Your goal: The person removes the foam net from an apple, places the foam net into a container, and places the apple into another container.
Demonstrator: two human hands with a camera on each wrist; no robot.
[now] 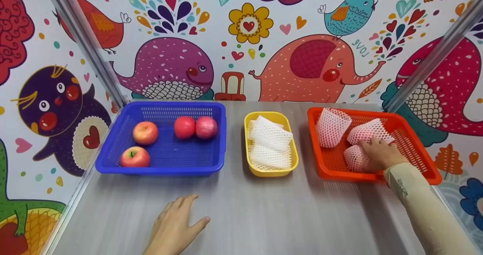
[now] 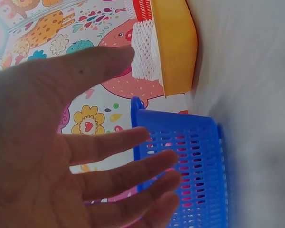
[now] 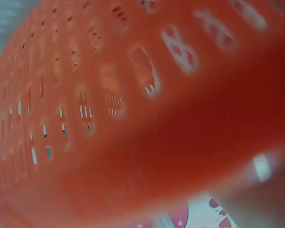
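The netted fruit [image 1: 354,159] I'm watching, seen from the head view, lies near the front wall of the orange basket [image 1: 377,176], with the person's right hand [image 1: 383,155] down over its side. The fingers point inward and touch the netting, though I can't tell whether they grip it. Two more wrapped fruits [image 1: 333,128] sit in there too, one leaning by the left wall, the other just behind the hand. The left hand [image 1: 171,225] is over the grey table [image 1: 241,213], fingers extended, thumb well apart, nothing in it. Beyond it stands a blue basket [image 1: 160,169] with two yellow-flushed apples [image 1: 135,157] at its left and two redder apples [image 1: 185,127] side by side at its right. A yellow bin [image 1: 271,171] of white foam nets [image 1: 269,138] stands between the baskets.

The left wrist view shows that hand's fingers spread and bare, near the blue basket and yellow bin.

In the right wrist view, the slotted orange wall, blurred, fills most of what I see; pink netting shows through upper slots, and the hand's hold is hidden.
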